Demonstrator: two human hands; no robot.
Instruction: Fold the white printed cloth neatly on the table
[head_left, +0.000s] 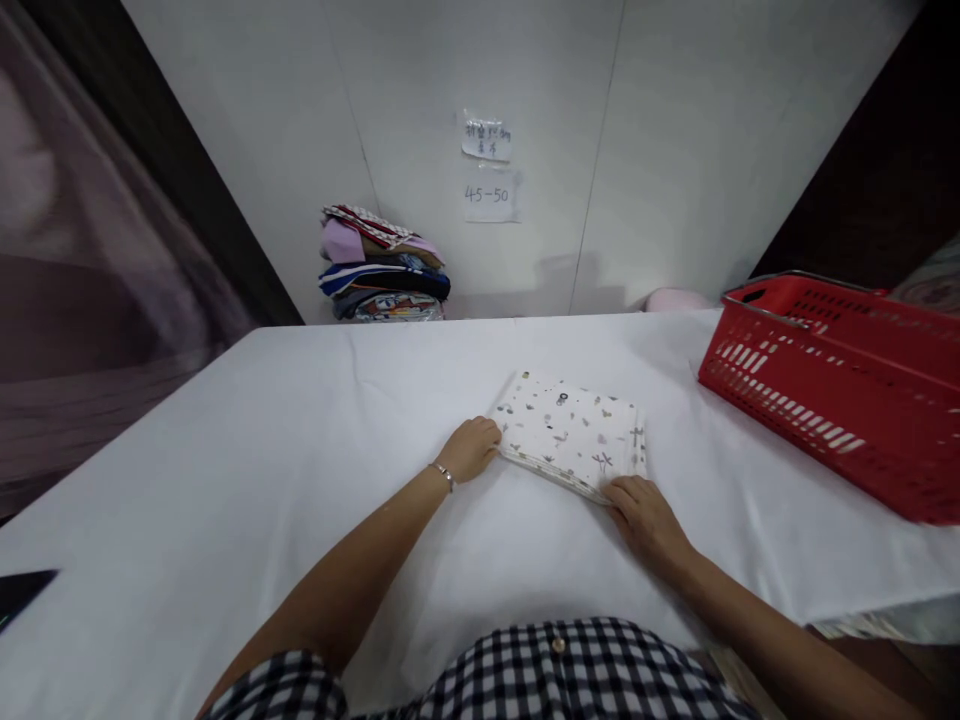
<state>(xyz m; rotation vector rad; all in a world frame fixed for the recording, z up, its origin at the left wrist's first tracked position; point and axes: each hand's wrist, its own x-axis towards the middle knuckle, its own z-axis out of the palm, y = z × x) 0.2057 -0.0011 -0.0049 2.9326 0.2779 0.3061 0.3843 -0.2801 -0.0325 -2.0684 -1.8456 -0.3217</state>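
A folded white cloth (564,425) with small printed motifs lies flat on the white-covered table (285,450), turned slightly askew. My left hand (471,449) grips its near left corner, fingers closed on the edge. At the near right corner, my right hand (643,513) has its fingers curled over the cloth's edge. Several layers show along the near side. The undersides of both hands, with the thumbs, are mostly hidden.
On the right of the table stands a red plastic basket (832,400). Folded fabrics (384,270) are stacked beyond the far edge, against the wall. Two paper notes (491,195) are taped there. A dark flat object (26,592) lies at the left edge.
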